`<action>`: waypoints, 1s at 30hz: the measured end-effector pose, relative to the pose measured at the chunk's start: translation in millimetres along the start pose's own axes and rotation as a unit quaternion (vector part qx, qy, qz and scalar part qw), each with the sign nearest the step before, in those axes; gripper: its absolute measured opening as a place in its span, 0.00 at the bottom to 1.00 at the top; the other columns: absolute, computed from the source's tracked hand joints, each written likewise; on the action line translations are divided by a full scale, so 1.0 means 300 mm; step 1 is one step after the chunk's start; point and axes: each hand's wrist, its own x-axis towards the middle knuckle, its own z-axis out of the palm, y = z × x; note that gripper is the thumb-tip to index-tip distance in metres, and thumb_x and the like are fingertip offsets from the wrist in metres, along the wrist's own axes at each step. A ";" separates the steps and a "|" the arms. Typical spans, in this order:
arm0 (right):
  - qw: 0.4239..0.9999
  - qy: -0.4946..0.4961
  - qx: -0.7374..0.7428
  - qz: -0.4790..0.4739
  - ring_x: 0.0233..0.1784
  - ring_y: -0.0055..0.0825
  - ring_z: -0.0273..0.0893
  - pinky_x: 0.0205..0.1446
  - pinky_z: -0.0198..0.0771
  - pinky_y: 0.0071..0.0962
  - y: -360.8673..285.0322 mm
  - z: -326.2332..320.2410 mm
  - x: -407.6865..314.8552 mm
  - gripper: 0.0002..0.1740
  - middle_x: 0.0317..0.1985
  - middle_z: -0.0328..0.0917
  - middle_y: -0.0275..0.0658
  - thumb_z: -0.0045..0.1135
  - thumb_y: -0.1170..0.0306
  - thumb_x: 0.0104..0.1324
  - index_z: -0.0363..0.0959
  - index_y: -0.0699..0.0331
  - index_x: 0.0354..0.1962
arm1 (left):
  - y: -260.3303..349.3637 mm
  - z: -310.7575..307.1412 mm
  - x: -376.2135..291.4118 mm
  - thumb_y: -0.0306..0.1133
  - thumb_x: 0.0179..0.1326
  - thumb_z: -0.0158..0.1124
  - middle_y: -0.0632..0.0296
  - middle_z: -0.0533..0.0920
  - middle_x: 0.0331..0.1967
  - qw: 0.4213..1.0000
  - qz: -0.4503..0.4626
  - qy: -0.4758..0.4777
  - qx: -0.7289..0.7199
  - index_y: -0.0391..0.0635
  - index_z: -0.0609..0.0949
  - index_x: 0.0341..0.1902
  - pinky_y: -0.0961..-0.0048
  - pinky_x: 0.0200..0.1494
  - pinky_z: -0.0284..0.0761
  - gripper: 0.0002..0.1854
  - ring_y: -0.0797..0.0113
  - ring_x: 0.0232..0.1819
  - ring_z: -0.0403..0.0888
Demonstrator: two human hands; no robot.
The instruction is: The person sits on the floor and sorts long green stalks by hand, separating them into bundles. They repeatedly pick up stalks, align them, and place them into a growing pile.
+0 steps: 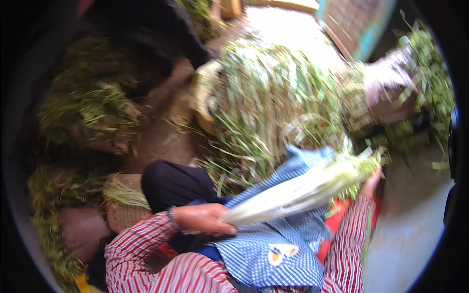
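Observation:
A tapering bundle of pale plant strips (293, 192), white along most of its length and greenish at its wide end, lies aslant above my lap. My left hand (205, 219) grips the narrow white end. At the far end, my right hand (370, 183) holds the ragged green tips, its fingers partly hidden by the bundle. A blue-and-white checked apron (282, 238) with a printed patch spreads beneath it across my legs. Just beyond the bundle is a large heap of long green and straw-coloured strips (271, 99), blurred in places.
Loose pale stems (126, 194) rest on a printed sack or box (126, 210) left of my dark-trousered knee (176, 183). Dried plant heaps (99, 113) lie at the left. Another leafy pile (428, 73) stands at the right, beside a pinkish cloth (390, 77). A teal-edged panel (359, 29) leans at the back.

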 end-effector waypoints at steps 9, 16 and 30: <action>0.828 -0.024 -0.477 0.292 0.36 0.26 0.83 0.28 0.76 0.24 -0.090 -0.218 -0.203 0.28 0.44 0.82 0.44 0.63 0.55 0.62 0.73 0.67 0.52 | 0.067 0.026 -0.009 0.36 0.65 0.66 0.69 0.76 0.22 0.993 -0.103 0.049 -0.007 0.36 0.82 0.44 0.80 0.25 0.68 0.13 0.81 0.21 0.70; 0.835 -0.008 -0.550 -0.006 0.50 0.41 0.79 0.55 0.73 0.37 -0.393 0.057 -0.472 0.24 0.50 0.78 0.49 0.60 0.71 0.62 0.72 0.68 0.55 | 0.085 0.024 -0.005 0.38 0.65 0.65 0.70 0.75 0.20 0.989 -0.130 0.071 0.028 0.38 0.82 0.42 0.80 0.25 0.68 0.14 0.81 0.21 0.70; 0.599 -0.453 -0.438 -0.494 0.59 0.35 0.70 0.71 0.57 0.42 -0.425 0.881 -0.851 0.27 0.50 0.72 0.41 0.48 0.68 0.63 0.66 0.66 0.59 | 0.107 0.059 -0.083 0.35 0.62 0.67 0.69 0.75 0.20 0.981 -0.136 0.136 -0.001 0.34 0.82 0.43 0.81 0.24 0.65 0.15 0.80 0.20 0.70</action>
